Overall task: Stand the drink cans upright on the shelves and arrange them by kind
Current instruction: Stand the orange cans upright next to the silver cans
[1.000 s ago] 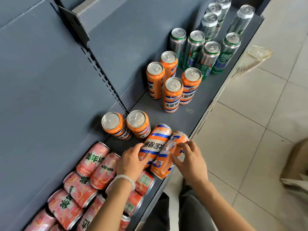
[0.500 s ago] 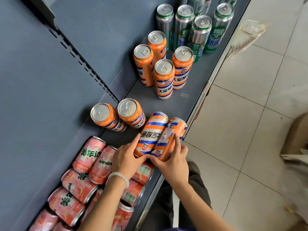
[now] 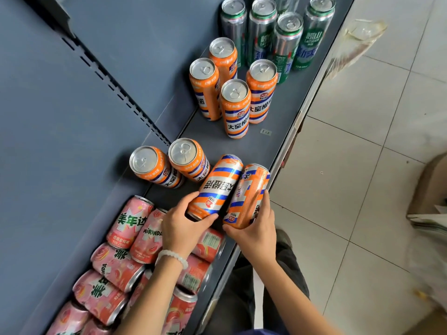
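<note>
Your hands have closed round both orange cans' bases. Left hand (image 3: 183, 228) holds one can (image 3: 215, 187), right hand (image 3: 254, 228) the other (image 3: 249, 194). Smooth, probably slippery: keep fingers low.

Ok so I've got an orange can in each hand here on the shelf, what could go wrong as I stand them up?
The can in your right hand sits right at the shelf's front edge, so that right-hand can could slip off onto the floor tiles. The left hand tilts its can close to two upright orange cans; swinging it up may knock them over. Your left forearm also hangs over the lying pink cans and could roll them.
</note>
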